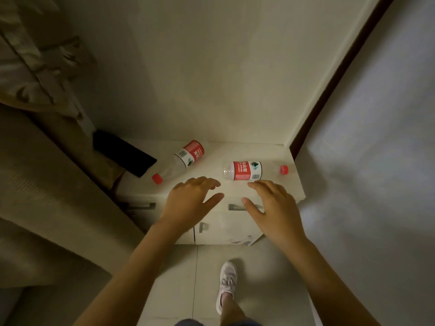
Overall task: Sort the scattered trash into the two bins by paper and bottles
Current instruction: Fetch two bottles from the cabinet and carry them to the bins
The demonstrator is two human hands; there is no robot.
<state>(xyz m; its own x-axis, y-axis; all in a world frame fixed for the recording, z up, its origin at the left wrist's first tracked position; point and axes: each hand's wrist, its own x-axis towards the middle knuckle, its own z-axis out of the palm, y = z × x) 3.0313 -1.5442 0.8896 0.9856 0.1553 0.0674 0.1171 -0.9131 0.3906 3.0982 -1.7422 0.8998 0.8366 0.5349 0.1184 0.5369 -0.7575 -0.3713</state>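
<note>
Hands reach over the white cabinet (pixel 292 184) — left hand (pixel 188 203) and right hand (pixel 273 208) spread wide, holding nothing — near two lying bottles (pixel 244 171).

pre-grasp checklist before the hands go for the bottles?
1. Left hand free: ok, open, holding nothing.
2. Right hand free: ok, open, fingertips just short of the right bottle.
3. Both bottles lying on the cabinet top: ok.
4. Left bottle reachable: ok, nothing in the way.
5. Caps on: ok, both red caps show.
6. Bins located: cannot tell, none in view.
</note>
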